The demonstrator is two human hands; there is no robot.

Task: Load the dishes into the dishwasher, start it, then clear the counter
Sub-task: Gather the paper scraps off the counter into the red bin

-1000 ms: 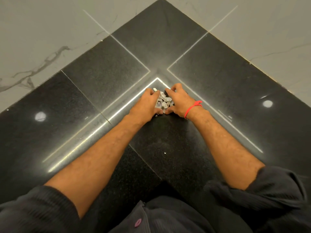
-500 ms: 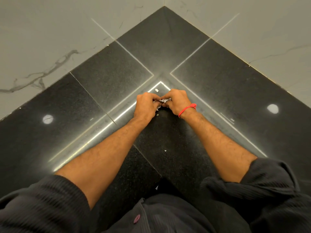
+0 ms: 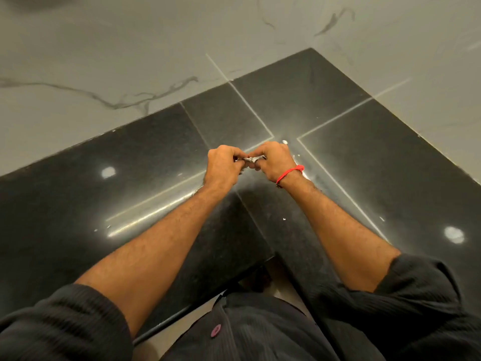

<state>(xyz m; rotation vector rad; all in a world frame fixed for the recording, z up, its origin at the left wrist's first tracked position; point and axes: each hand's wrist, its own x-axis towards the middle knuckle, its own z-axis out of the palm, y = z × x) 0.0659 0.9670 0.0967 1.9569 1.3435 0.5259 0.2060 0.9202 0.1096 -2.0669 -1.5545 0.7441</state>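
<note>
A small heap of pale grey scraps (image 3: 250,159) shows between my two hands above the inner corner of the black granite counter (image 3: 130,183). My left hand (image 3: 223,166) and my right hand (image 3: 272,161), with a red band at the wrist, are curled together around the scraps, fingertips meeting on top. Most of the heap is hidden inside the hands. A few loose white crumbs lie on the counter: one crumb (image 3: 285,142) just beyond my right hand, another crumb (image 3: 284,219) nearer me.
The L-shaped counter meets pale marbled wall tiles (image 3: 104,61) at the back and right. Its front edge (image 3: 197,306) runs close to my body, with floor visible below. Ceiling lights reflect as bright spots on the stone.
My hands closed from cupping the scraps flat on the counter to gripping them together, and lifted slightly. The view swung to the left.
</note>
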